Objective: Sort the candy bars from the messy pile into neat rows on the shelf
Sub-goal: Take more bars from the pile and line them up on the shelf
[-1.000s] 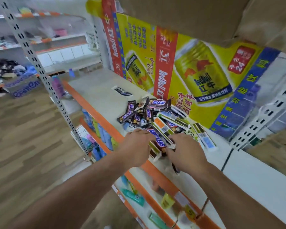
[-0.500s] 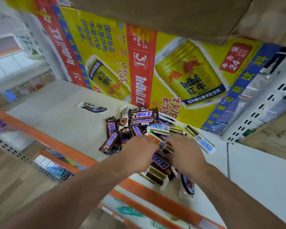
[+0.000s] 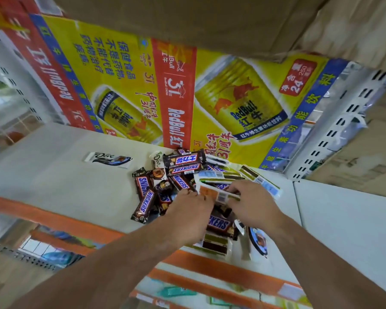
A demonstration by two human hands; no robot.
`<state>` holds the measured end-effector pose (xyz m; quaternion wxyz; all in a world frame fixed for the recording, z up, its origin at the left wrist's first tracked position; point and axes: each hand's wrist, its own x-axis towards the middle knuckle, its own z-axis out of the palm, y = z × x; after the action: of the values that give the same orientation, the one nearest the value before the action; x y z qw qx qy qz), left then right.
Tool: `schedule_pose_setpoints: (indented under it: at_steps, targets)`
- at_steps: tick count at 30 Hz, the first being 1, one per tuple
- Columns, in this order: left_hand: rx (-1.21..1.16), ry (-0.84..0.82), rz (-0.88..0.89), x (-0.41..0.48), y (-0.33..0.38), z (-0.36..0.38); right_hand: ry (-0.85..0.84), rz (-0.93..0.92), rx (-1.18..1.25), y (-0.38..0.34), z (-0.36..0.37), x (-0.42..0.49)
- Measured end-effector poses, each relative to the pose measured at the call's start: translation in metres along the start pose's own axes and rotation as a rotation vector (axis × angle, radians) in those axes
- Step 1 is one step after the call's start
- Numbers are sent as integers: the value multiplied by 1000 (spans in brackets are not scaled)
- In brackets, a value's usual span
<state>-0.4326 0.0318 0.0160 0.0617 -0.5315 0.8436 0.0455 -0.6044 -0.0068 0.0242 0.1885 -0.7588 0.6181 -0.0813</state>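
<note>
Both the left hand (image 3: 187,212) and right hand (image 3: 254,204) dig into the candy bar pile (image 3: 183,168) on the shelf (image 3: 54,175), right fingers (image 3: 237,189) pinching an orange-and-white bar (image 3: 210,192), left fingers (image 3: 194,197) curled, perhaps on it too, so a tug could knock the Snickers bar (image 3: 217,225) at the pile's six o'clock over the orange lip (image 3: 42,216).

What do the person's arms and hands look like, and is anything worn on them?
The left forearm and right forearm are bare up to the picture's edge; no sleeves show. The left hand and right hand wear no gloves, and no watch, bracelet or ring is visible.
</note>
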Motion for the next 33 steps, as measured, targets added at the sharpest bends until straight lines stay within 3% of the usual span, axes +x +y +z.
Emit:
schedule_pose_setpoints:
  at_steps: [10,14,19,24,33]
  targets:
    - [-438,-74,-73,5,-7,-14,37,286,607,21,-26,-43]
    - [-489,-71,-103,9,-2,-21,72,357,737,34,-28,-60]
    - [-507,-44,-113,11,12,-42,111,355,872,53,-37,-86]
    - [-698,-94,-120,11,60,-55,141,317,1032,79,-55,-123]
    - [-916,-152,-106,16,210,-47,165,227,836,173,-90,-226]
